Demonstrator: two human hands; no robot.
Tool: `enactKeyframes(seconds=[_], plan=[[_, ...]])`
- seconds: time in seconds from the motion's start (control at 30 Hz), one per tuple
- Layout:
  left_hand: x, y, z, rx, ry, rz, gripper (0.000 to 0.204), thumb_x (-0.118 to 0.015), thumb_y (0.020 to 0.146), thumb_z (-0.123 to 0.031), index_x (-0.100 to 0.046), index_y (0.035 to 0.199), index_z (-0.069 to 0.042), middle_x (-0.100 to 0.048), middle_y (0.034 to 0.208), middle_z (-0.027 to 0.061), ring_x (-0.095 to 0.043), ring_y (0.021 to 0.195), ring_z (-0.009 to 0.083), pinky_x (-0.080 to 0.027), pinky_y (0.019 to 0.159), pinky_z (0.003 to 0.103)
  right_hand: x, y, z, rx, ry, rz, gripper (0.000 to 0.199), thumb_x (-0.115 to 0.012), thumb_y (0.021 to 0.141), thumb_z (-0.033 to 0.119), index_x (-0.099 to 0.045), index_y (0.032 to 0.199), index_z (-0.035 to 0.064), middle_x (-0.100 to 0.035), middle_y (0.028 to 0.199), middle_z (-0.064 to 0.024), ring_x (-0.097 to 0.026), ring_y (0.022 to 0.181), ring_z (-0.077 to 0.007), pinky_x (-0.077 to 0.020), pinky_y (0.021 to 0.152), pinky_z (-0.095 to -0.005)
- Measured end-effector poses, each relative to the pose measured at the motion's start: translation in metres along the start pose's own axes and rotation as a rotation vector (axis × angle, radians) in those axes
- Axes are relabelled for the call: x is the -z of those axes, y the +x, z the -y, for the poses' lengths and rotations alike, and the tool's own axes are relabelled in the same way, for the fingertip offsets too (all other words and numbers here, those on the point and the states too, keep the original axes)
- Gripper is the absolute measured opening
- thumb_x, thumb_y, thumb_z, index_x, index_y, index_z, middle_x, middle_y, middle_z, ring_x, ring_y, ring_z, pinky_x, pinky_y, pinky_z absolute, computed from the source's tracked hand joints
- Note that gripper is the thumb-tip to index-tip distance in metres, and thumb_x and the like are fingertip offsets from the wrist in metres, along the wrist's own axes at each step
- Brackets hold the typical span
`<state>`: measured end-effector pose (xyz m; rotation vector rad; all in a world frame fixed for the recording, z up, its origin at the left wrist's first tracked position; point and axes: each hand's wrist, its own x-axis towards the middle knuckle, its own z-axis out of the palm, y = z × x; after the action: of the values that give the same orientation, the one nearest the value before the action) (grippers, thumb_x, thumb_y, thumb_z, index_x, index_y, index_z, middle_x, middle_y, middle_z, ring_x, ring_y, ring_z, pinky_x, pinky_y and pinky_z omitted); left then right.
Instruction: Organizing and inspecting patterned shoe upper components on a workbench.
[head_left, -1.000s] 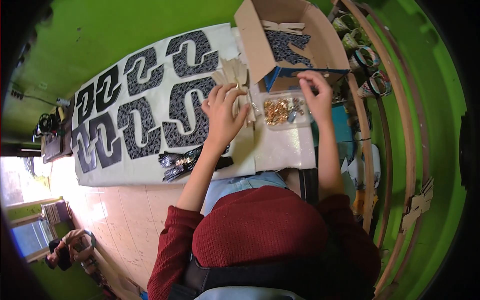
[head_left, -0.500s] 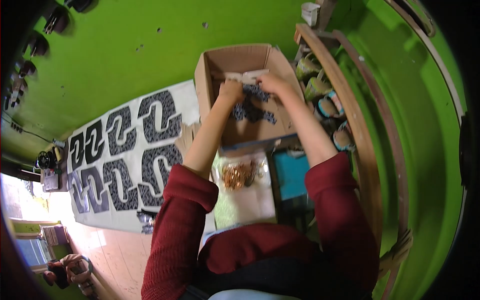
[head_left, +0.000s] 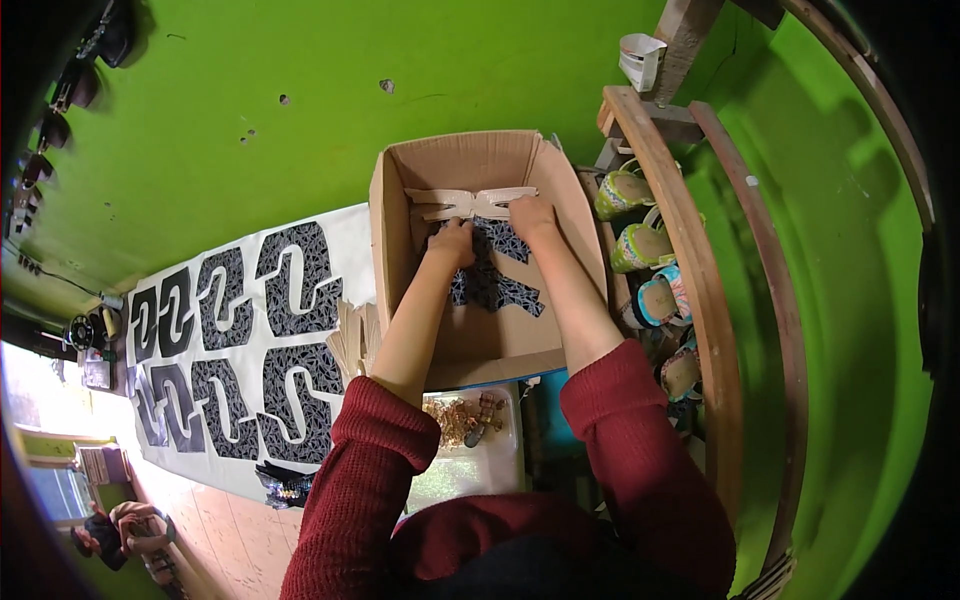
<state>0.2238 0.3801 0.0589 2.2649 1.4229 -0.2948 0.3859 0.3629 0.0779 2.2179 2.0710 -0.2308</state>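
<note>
In a cardboard box (head_left: 485, 360) lies a black cut-out piece with pale line patterning (head_left: 490, 285), like flat sheet material. Slit beige strips (head_left: 470, 205) lie across its far end. My left hand (head_left: 452, 243) is at the piece's upper left, fingers bent and closed on its edge. At the upper right, my right hand (head_left: 532, 216) is closed with its fingertips where patterned piece and beige strips meet; the exact grip is hidden by the hand. Similar S-shaped cut-outs (head_left: 297, 390) lie in two rows on a white sheet (head_left: 240, 350) to the left.
Beige strips (head_left: 355, 340) stick up beside the box's left wall. Nearer me is a pale tray (head_left: 500, 460) with gold-coloured bits and a dark tool. Sandals (head_left: 640, 245) stand along the right behind a wooden rail (head_left: 690, 260). A green wall is behind; another person (head_left: 105, 535) is at far left.
The patterned piece, bunched and held up between my hands before, now lies flatter in the box. The view has shifted, so the box sits lower in it.
</note>
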Motion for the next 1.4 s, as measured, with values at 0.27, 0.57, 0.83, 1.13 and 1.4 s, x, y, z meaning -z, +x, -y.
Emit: enactKeyframes(seconds=[0.27,0.57,0.83,1.13,1.4], plan=[[0.016,0.009,-0.001,0.035,-0.375,-0.145,0.054,-0.053,0.081,-0.05,-0.06,0.109,-0.005,-0.058,0.114,0.0169,-0.057,0.105,0.0286,-0.045,0.086,0.044,0.037,-0.014,0.008,0.088,0.028,-0.29,0.02,-0.048,0.079,0.007,-0.064,0.089,0.005,-0.065,0.084,-0.0165,-0.063,0.084,-0.0318,-0.0493,0.072,-0.0433],[0.046,-0.073,-0.023,-0.195,-1.906,-0.012,0.031,-0.047,0.092,-0.036,-0.051,0.101,-0.007,-0.058,0.094,0.0071,-0.054,0.095,0.0233,-0.043,0.089,0.037,0.102,-0.126,0.051,0.317,0.226,-0.588,0.017,-0.051,0.082,0.018,-0.065,0.085,0.0098,-0.064,0.078,-0.0128,-0.062,0.075,-0.0312,-0.0485,0.066,-0.0416],[0.025,-0.228,-0.027,-0.312,-1.968,-0.111,0.016,-0.051,0.092,-0.015,-0.056,0.1,-0.003,-0.061,0.093,0.0044,-0.059,0.092,0.0188,-0.05,0.082,0.032,0.081,-0.276,0.072,0.31,0.58,-0.655,0.019,-0.064,0.078,0.019,-0.068,0.093,0.0086,-0.065,0.085,-0.011,-0.062,0.075,-0.0298,-0.0489,0.068,-0.0368],[-0.074,-0.347,-0.003,-0.186,-1.839,-0.408,0.02,-0.062,0.086,-0.011,-0.06,0.1,0.002,-0.064,0.092,0.0063,-0.061,0.078,0.0109,-0.051,0.068,0.022,0.033,-0.367,0.118,0.386,0.826,-0.49,0.033,-0.075,0.066,0.018,-0.066,0.095,0.006,-0.055,0.107,-0.009,-0.053,0.101,-0.027,-0.0429,0.085,-0.0343],[-0.17,-0.402,-0.001,-0.028,-1.882,-0.418,0.018,-0.063,0.084,-0.009,-0.06,0.099,0.001,-0.063,0.085,0.0034,-0.058,0.073,0.0086,-0.049,0.065,0.021,-0.024,-0.406,0.166,0.366,0.466,-0.409,0.07,-0.073,0.061,0.022,-0.048,0.125,0.0139,-0.049,0.127,-0.0074,-0.047,0.115,-0.0241,-0.0294,0.099,-0.0403]])
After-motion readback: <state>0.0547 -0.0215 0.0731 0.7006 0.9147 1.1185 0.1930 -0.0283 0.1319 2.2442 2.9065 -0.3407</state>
